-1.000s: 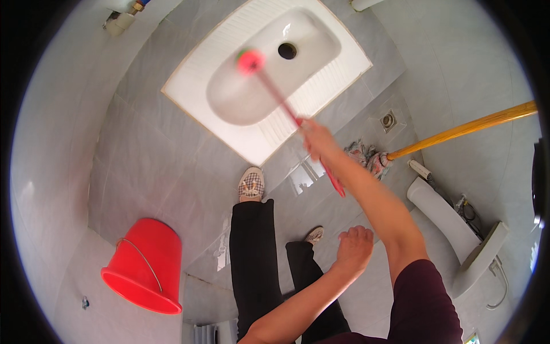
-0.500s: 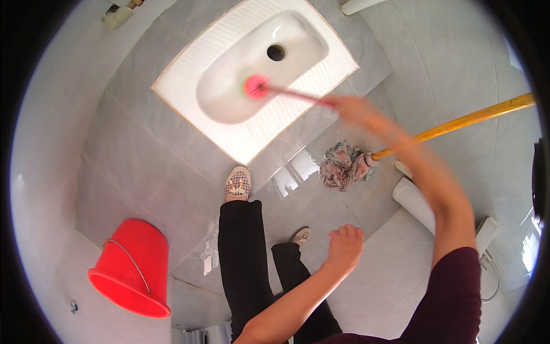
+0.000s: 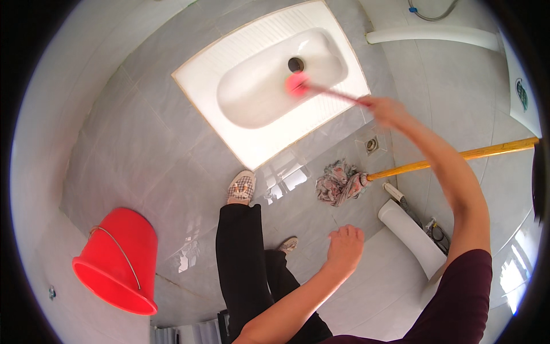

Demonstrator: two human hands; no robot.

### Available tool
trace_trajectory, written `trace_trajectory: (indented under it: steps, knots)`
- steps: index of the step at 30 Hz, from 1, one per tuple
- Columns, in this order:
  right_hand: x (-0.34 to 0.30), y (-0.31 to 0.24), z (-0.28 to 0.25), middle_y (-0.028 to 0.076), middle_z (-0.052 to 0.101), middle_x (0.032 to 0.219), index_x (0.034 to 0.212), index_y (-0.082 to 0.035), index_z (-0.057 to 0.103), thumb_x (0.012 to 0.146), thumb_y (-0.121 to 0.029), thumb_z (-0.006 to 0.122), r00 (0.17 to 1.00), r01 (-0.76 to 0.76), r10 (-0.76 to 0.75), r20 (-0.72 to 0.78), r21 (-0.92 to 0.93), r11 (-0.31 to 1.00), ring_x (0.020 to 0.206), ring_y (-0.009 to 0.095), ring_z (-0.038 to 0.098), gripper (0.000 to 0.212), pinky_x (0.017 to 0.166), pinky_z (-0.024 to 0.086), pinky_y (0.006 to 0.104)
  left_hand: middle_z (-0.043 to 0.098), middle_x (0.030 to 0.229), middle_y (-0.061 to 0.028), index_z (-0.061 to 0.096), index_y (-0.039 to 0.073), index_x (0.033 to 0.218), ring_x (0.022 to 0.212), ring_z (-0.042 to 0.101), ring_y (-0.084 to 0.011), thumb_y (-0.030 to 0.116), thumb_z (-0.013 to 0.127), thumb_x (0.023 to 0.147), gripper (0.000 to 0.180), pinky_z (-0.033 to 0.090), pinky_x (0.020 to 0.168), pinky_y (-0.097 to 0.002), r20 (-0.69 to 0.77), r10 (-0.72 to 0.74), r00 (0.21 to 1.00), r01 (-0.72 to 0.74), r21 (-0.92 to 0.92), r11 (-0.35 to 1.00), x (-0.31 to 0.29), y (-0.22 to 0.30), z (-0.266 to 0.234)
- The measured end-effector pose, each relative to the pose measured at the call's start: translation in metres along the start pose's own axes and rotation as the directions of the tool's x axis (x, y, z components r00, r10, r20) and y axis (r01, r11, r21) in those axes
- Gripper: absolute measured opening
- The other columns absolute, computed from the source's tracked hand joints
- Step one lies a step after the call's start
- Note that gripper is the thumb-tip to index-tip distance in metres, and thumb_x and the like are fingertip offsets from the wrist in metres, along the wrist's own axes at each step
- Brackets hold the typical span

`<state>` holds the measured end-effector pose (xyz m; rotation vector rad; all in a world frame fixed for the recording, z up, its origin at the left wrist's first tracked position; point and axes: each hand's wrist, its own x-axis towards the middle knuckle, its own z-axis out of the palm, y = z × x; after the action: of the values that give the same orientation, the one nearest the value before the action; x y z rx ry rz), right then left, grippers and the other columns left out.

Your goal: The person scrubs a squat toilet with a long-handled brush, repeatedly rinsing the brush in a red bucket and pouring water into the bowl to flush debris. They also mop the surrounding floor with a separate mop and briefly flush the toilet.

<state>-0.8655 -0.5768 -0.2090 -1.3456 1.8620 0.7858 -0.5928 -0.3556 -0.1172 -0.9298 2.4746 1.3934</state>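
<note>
A pink toilet brush (image 3: 335,94) is gripped at its handle end by my right hand (image 3: 389,111), with my arm stretched forward. Its round head, blurred by motion, is in the basin of the white squat toilet (image 3: 246,139), just beside the dark drain hole (image 3: 295,65). My left hand (image 3: 346,250) hangs in the air before my body, fingers curled in, and no object shows in it. Below and beyond that hand, a rag mop (image 3: 339,182) rests its grey-pink strands on the tiles, its yellow wooden handle slanting off to the right behind my right forearm.
A red bucket (image 3: 123,252) with a wire handle stands at the left. Wet grey tiles (image 3: 154,149) reflect light around the toilet. A floor drain (image 3: 372,144) lies beyond the mop. White pipe (image 3: 429,34) runs along the right wall, and a white fixture (image 3: 409,229) stands near my right arm.
The brush head has moved right along the basin, closer to the drain hole. My right hand went with it. The whole view has shifted a little; my left hand stays curled.
</note>
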Motion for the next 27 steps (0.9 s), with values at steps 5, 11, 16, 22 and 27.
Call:
trace_trajectory:
  steps: [5, 11, 16, 22, 27]
  knots:
    - [0.000, -0.001, 0.003, 0.011, 0.067, 0.098, 0.132, -0.031, 0.049, 0.088, -0.011, 0.042, 0.999, -0.037, 0.029, -0.040, -0.211, 0.977, 0.087, 0.029, 0.066, 0.049, 0.070, 0.051, 0.0434, 0.054, 0.096, -0.0089, 0.054, 0.004, 0.105, 0.087, 0.054, -0.0217, 0.012, 0.068, 0.069, 0.040, 0.042, 0.067, -0.0346, 0.015, 0.005, 1.000, -0.004, -0.044, 0.999, 0.003, -0.003, -0.008]
    - [-0.048, 0.000, 0.040, 0.013, 0.067, 0.097, 0.134, -0.032, 0.047, 0.091, -0.018, 0.045, 0.996, 0.014, -0.014, -0.088, -0.003, 1.000, 0.086, 0.033, 0.064, 0.045, 0.067, 0.049, 0.0456, 0.054, 0.096, -0.0086, 0.054, 0.003, 0.105, 0.087, 0.054, -0.0218, 0.011, 0.067, 0.069, 0.039, 0.042, 0.066, -0.0348, -0.028, -0.021, 0.999, 0.020, -0.039, 0.999, 0.006, -0.012, -0.011]
    - [-0.056, 0.045, 0.010, 0.014, 0.067, 0.087, 0.136, -0.034, 0.043, 0.094, -0.025, 0.045, 0.954, -0.193, 0.133, -0.269, -0.208, 0.959, 0.078, 0.037, 0.064, 0.043, 0.066, 0.049, 0.0477, 0.055, 0.095, -0.0082, 0.054, 0.004, 0.104, 0.086, 0.054, -0.0210, 0.012, 0.067, 0.069, 0.038, 0.042, 0.066, -0.0340, -0.023, -0.012, 1.000, 0.011, -0.021, 1.000, 0.008, -0.010, -0.007]
    - [-0.008, 0.046, 0.004, 0.014, 0.067, 0.085, 0.138, -0.036, 0.041, 0.094, -0.027, 0.046, 0.919, -0.181, 0.105, -0.380, -0.170, 0.969, 0.078, 0.037, 0.064, 0.045, 0.068, 0.049, 0.0481, 0.054, 0.093, -0.0080, 0.053, 0.004, 0.104, 0.083, 0.054, -0.0200, 0.013, 0.068, 0.068, 0.040, 0.041, 0.064, -0.0331, 0.007, 0.025, 1.000, -0.025, 0.018, 1.000, 0.010, -0.002, 0.002]
    - [-0.025, 0.069, 0.049, 0.015, 0.067, 0.092, 0.129, -0.034, 0.052, 0.094, -0.030, 0.046, 0.892, -0.164, 0.146, -0.428, -0.004, 0.986, 0.085, 0.035, 0.064, 0.036, 0.073, 0.049, 0.0467, 0.054, 0.092, -0.0073, 0.053, 0.004, 0.103, 0.082, 0.054, -0.0198, 0.012, 0.069, 0.067, 0.040, 0.041, 0.064, -0.0329, 0.042, 0.009, 0.999, -0.009, 0.006, 1.000, 0.011, -0.003, 0.001]
